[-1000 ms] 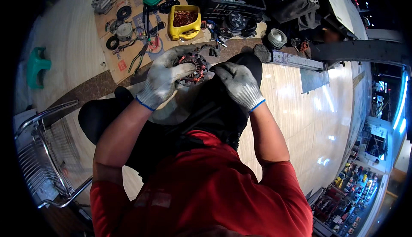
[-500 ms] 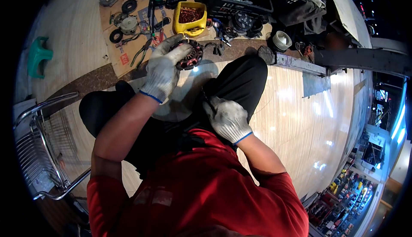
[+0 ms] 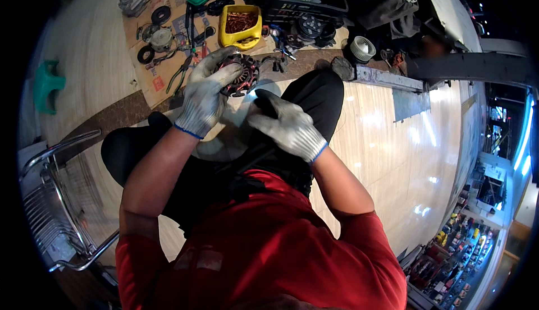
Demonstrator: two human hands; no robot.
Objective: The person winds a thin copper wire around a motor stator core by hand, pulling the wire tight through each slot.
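Note:
My left hand (image 3: 208,94), in a whitish knit glove with a blue cuff, is closed on a round motor stator (image 3: 241,75). The stator is a dark ring with reddish windings, and the fingers and thumb partly cover it. My right hand (image 3: 292,127), gloved likewise, is over my lap, below and right of the stator and apart from it. Its thumb and fingers look curled round something dark (image 3: 265,103), which I cannot make out. Just beyond the stator stands a yellow container (image 3: 258,34) with copper-coloured pieces inside.
A flattened cardboard sheet (image 3: 136,35) on the left bears pliers (image 3: 179,77), black rings (image 3: 161,14) and motor parts. Black crates (image 3: 306,14) stand at the back. A white fan wheel (image 3: 362,49) lies near a metal beam (image 3: 387,79). A green stool (image 3: 49,85) and chrome chair (image 3: 62,198) are at left.
My right hand has risen from my lap toward the stator and turned, its fingers now pointing up-left. My left hand keeps hold of the stator, which is tilted to show more of its face.

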